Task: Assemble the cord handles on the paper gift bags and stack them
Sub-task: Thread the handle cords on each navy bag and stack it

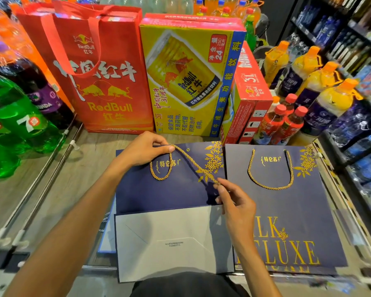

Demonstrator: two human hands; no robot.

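Fingers point(169, 149) of your left hand point(146, 150) were curled round the gold cord point(193, 165), thumb and forefinger pinching it at the top edge of the navy bag point(148, 196). Your right hand point(236, 204) pinched the cord's other end between its fingertips point(222, 190), over the bag's right side, with the remaining fingers loosely bent. Between your two hands the cord ran taut on a slant across the bag's gold flower print, and below your left hand a slack loop of it lay over the bag's white lettering. That bag lay flat on the wooden surface point(90, 168), its pale grey base point(169, 243) folded up over the near half. Just to its right, edges almost touching, lay a second bag point(287, 211) of the same kind, face up, with a gold handle point(270, 186) already fitted in a U. Behind the navy bag stood a red carrier bag point(99, 82) and a yellow carton point(186, 82); further to its right were orange-capped bottles point(330, 86), and well to its left green bottles point(13, 116)
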